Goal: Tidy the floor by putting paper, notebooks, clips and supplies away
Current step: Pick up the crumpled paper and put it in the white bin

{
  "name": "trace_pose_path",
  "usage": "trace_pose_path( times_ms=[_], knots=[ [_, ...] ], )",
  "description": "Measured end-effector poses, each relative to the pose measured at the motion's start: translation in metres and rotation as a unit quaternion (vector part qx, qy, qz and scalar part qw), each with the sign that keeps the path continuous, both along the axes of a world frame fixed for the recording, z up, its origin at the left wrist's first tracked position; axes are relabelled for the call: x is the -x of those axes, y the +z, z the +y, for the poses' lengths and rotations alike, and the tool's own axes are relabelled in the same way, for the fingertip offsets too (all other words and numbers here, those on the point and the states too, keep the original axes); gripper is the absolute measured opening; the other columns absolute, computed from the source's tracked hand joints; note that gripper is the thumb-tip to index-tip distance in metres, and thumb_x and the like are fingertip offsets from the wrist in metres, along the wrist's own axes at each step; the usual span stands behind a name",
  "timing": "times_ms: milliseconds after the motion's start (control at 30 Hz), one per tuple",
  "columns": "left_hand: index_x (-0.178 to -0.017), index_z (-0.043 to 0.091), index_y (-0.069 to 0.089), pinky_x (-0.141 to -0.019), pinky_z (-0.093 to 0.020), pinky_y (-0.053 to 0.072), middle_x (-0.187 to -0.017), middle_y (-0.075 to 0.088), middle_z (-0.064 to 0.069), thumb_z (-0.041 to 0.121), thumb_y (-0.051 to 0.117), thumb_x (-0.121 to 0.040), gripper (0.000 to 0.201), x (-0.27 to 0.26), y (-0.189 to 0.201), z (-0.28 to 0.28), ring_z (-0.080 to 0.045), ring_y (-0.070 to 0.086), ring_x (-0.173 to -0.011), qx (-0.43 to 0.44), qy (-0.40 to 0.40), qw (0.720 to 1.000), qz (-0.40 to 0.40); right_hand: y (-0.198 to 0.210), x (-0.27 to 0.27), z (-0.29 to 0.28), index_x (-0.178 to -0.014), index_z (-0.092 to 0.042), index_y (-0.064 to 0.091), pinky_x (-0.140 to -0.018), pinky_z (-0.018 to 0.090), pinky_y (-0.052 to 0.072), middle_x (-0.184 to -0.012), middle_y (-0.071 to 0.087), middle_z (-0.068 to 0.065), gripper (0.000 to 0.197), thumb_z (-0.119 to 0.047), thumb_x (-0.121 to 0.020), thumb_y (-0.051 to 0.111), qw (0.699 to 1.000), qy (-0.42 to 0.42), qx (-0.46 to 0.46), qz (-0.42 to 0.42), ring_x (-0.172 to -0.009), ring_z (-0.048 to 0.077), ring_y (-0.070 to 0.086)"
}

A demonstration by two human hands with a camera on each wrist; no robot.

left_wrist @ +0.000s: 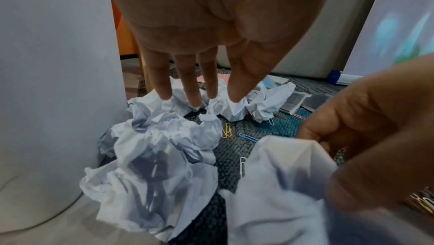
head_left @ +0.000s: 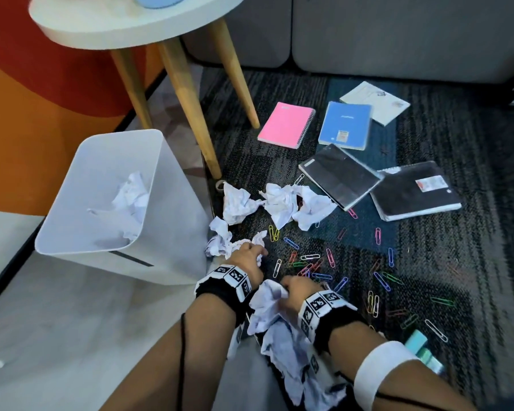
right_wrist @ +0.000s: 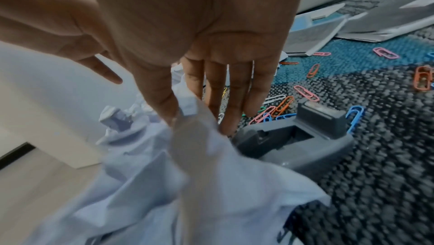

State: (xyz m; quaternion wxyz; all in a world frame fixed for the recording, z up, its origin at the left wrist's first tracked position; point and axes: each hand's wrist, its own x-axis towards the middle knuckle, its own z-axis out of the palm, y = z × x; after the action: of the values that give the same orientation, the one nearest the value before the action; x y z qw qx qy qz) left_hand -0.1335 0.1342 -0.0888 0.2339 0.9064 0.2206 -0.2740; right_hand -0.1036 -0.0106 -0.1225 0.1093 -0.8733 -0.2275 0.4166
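Note:
My left hand point(head_left: 254, 253) point(left_wrist: 199, 98) reaches down beside the white bin point(head_left: 101, 203), its straight fingers touching a crumpled white paper ball point(head_left: 221, 244) point(left_wrist: 164, 137) on the floor. My right hand point(head_left: 288, 285) point(right_wrist: 206, 115) holds a larger crumpled sheet point(head_left: 267, 307) point(right_wrist: 187, 174), with a corner of it pinched between the fingers. More crumpled paper point(head_left: 282, 203) lies further out. Coloured paper clips point(head_left: 309, 262) are scattered over the carpet. Several notebooks lie beyond them: pink point(head_left: 285, 126), blue point(head_left: 346, 126), white point(head_left: 374, 102) and two black point(head_left: 339, 176).
The bin holds crumpled paper point(head_left: 131, 197). A round white table point(head_left: 131, 22) on wooden legs point(head_left: 187, 99) stands behind it. A grey tape dispenser point(right_wrist: 293, 137) sits right by my right hand. A teal item point(head_left: 416, 342) lies near my right forearm. A grey sofa point(head_left: 368, 31) borders the back.

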Motion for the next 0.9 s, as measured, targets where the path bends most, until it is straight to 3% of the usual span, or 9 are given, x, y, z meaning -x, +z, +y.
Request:
trace_pose_path(
  times_ms=[200, 333, 400, 467, 533, 600, 700, 900],
  knots=[
    [-0.132, 0.029, 0.048, -0.104, -0.023, 0.038, -0.141, 0.037, 0.003, 0.009, 0.055, -0.08, 0.056, -0.005, 0.014, -0.007, -0.017, 0.047, -0.125, 0.091, 0.032, 0.994, -0.043, 0.022, -0.024, 0.001, -0.111, -0.015, 0.064, -0.076, 0.028, 0.049, -0.108, 0.068, 0.013, 0.028, -0.017, -0.085, 0.054, 0.994, -0.069, -0.056, -0.057, -0.101, 0.029, 0.063],
    [-0.129, 0.033, 0.051, -0.071, -0.023, 0.052, -0.13, 0.048, 0.005, 0.004, 0.046, -0.074, 0.063, -0.018, 0.036, -0.008, -0.017, 0.057, -0.089, 0.169, 0.096, 0.977, -0.089, 0.046, -0.049, -0.001, -0.115, -0.022, 0.063, -0.072, 0.025, 0.045, -0.106, 0.068, 0.01, 0.031, -0.021, -0.086, 0.053, 0.985, -0.111, -0.092, -0.09, -0.098, 0.027, 0.064],
    [-0.127, 0.034, 0.052, -0.074, -0.026, 0.051, -0.122, 0.056, 0.003, 0.009, 0.051, -0.07, 0.062, -0.025, 0.047, -0.009, -0.017, 0.059, -0.081, 0.208, 0.122, 0.964, -0.111, 0.059, -0.059, -0.002, -0.113, -0.024, 0.065, -0.072, 0.025, 0.045, -0.101, 0.07, 0.01, 0.031, -0.02, -0.085, 0.052, 0.977, -0.142, -0.118, -0.102, -0.095, 0.027, 0.064],
    [-0.129, 0.034, 0.05, -0.08, -0.024, 0.046, -0.117, 0.056, 0.007, 0.017, 0.06, -0.074, 0.058, -0.029, 0.055, -0.011, -0.015, 0.059, -0.091, 0.218, 0.119, 0.96, -0.13, 0.068, -0.066, -0.002, -0.111, -0.023, 0.066, -0.075, 0.027, 0.047, -0.1, 0.071, 0.011, 0.03, -0.019, -0.085, 0.053, 0.97, -0.159, -0.137, -0.123, -0.096, 0.029, 0.064],
    [-0.13, 0.033, 0.048, -0.087, -0.022, 0.044, -0.115, 0.057, 0.005, 0.039, 0.064, -0.069, 0.063, -0.032, 0.06, -0.013, -0.014, 0.057, -0.103, 0.177, 0.076, 0.969, -0.154, 0.076, -0.07, -0.002, -0.111, -0.023, 0.066, -0.079, 0.029, 0.049, -0.102, 0.07, 0.012, 0.03, -0.02, -0.083, 0.055, 0.963, -0.173, -0.151, -0.142, -0.098, 0.03, 0.064],
    [-0.129, 0.031, 0.048, -0.093, -0.026, 0.044, -0.118, 0.06, 0.004, 0.05, 0.062, -0.068, 0.066, -0.035, 0.062, -0.014, -0.016, 0.057, -0.109, 0.129, 0.034, 0.975, -0.176, 0.083, -0.073, 0.0, -0.113, -0.024, 0.066, -0.085, 0.031, 0.051, -0.106, 0.07, 0.011, 0.031, -0.02, -0.084, 0.057, 0.956, -0.183, -0.17, -0.155, -0.101, 0.029, 0.064],
    [-0.129, 0.024, 0.05, -0.097, -0.028, 0.043, -0.126, 0.057, 0.001, 0.038, 0.065, -0.081, 0.052, -0.038, 0.064, -0.014, -0.018, 0.055, -0.115, 0.087, 0.021, 0.976, -0.201, 0.091, -0.075, 0.002, -0.112, -0.024, 0.066, -0.088, 0.032, 0.051, -0.108, 0.07, 0.007, 0.028, -0.024, -0.085, 0.057, 0.951, -0.177, -0.188, -0.17, -0.102, 0.027, 0.064],
    [-0.121, 0.023, 0.054, -0.092, -0.029, 0.045, -0.122, 0.058, 0.0, 0.032, 0.064, -0.083, 0.04, -0.039, 0.073, -0.002, -0.022, 0.057, -0.111, 0.036, 0.054, 0.966, -0.252, 0.098, -0.068, 0.009, -0.117, -0.03, 0.061, -0.085, 0.029, 0.05, -0.107, 0.069, -0.003, 0.03, -0.029, -0.087, 0.06, 0.932, -0.205, -0.252, -0.162, -0.092, 0.02, 0.065]
  ],
)
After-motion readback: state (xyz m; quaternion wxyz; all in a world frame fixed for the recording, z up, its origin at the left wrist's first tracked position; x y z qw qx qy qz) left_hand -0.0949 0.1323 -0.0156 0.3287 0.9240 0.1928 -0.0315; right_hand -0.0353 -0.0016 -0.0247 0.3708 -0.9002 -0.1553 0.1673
